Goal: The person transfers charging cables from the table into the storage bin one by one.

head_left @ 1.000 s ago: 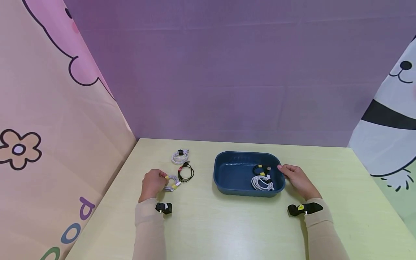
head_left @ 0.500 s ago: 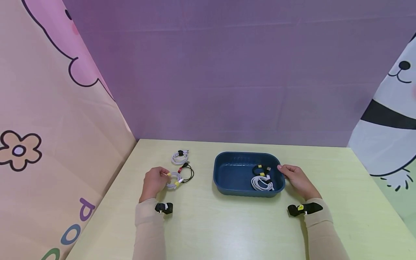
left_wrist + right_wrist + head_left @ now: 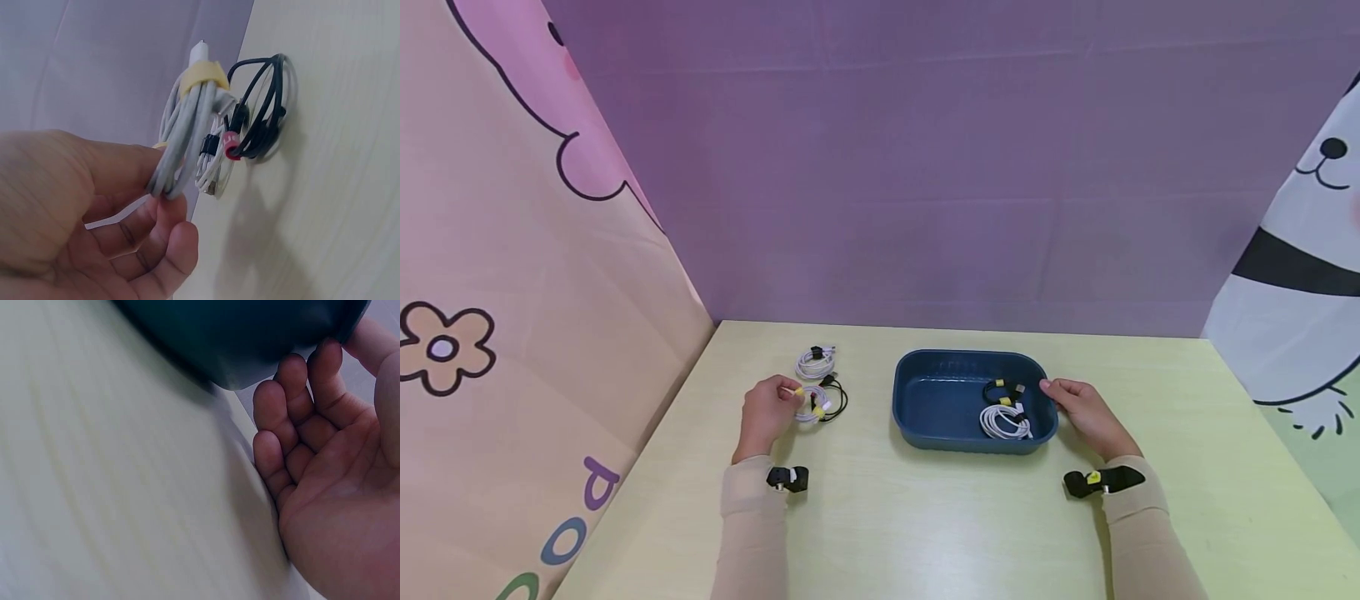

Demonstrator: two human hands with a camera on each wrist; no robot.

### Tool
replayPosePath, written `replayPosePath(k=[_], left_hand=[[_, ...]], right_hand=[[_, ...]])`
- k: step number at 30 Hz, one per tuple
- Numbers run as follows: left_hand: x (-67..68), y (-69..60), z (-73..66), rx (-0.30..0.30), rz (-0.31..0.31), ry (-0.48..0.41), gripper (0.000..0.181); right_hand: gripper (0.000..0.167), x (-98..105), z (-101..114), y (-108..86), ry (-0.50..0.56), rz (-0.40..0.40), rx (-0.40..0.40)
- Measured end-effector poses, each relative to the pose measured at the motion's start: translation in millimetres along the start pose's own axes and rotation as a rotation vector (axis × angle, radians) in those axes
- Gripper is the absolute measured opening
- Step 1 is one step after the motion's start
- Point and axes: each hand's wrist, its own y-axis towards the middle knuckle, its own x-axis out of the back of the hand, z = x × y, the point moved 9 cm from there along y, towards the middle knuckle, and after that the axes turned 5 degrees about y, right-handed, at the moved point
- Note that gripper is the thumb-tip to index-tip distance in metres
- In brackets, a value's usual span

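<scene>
Between thumb and fingers, my left hand point(image 3: 769, 414) pinches a coiled pale grey-lilac cable point(image 3: 187, 119) bound with yellow ties, held up off the table. Behind it in the head view lies a black coiled cable point(image 3: 841, 398) with a red tie, partly covered. My right hand point(image 3: 1086, 412) grips the right rim of a dark blue plastic bin point(image 3: 925, 443), thumb at the top edge and fingers against the outer wall. Inside the bin's right half are a white coiled cable point(image 3: 1004, 423) and a black coiled cable point(image 3: 994, 390) with yellow ties.
Another white coiled cable point(image 3: 816, 363) with a black tie lies on the pale wooden table point(image 3: 917, 525), beyond my left hand. A purple cloth backdrop point(image 3: 880, 183) rises at the table's far edge. Printed cloths hang at both sides.
My left hand has lifted the grey-lilac cable and moved it slightly right and away from me, in front of the black cable. My right hand and the bin have stayed put.
</scene>
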Motion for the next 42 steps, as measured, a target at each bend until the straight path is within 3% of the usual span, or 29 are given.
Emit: replayPosePath(k=[11,18,31,42], left_hand=[[-3.5,2.3,-7.9,-0.027,-0.047,-0.043,0.018],[-6.5,0.7,-13.7,-0.048,-0.067,-0.068,0.017],[-8.1,-0.6,-21.3,-0.064,-0.087,-0.098,0.019],[-8.7,-0.4,-29.2,-0.107,-0.086,-0.122,0.019]], right_hand=[[0.049,2.5,-1.3,0.6,-0.004,-0.004,0.001],[0.042,0.4,0.9,0.6,0.021,0.001,0.018],[0.046,-0.9,1.6,1.3,0.004,0.004,0.028],[0.04,1.6,-0.8,3.5,0.014,-0.009,0.026]])
